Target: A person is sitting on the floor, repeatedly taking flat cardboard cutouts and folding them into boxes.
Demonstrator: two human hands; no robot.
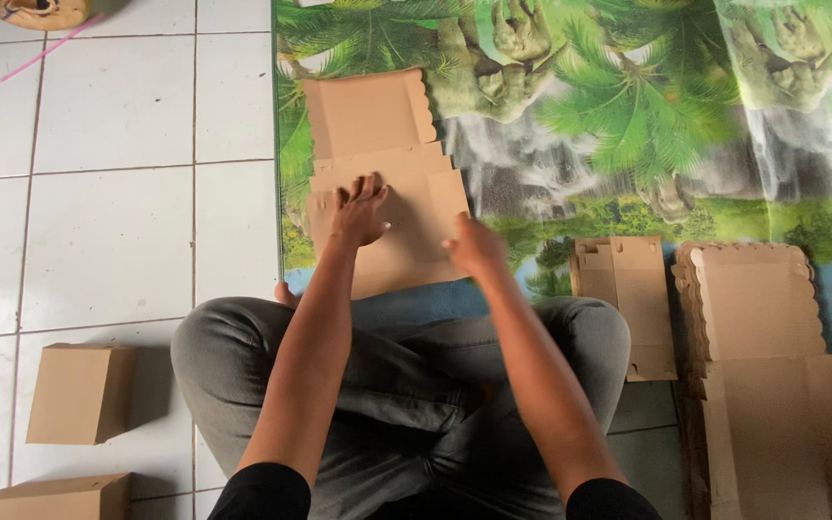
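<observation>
Both hands (360, 214) (475, 247) press flat cardboard box blank (377, 164) — beneath.

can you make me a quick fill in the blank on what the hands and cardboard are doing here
1. The left hand presses flat on a ____ cardboard box blank.
2. The blank lies on a mat printed with ____ trees.
3. Two folded boxes sit on the ____ floor.
4. The right hand is at the blank's ____ edge.

Missing words: unfolded; palm; tiled; right
</observation>
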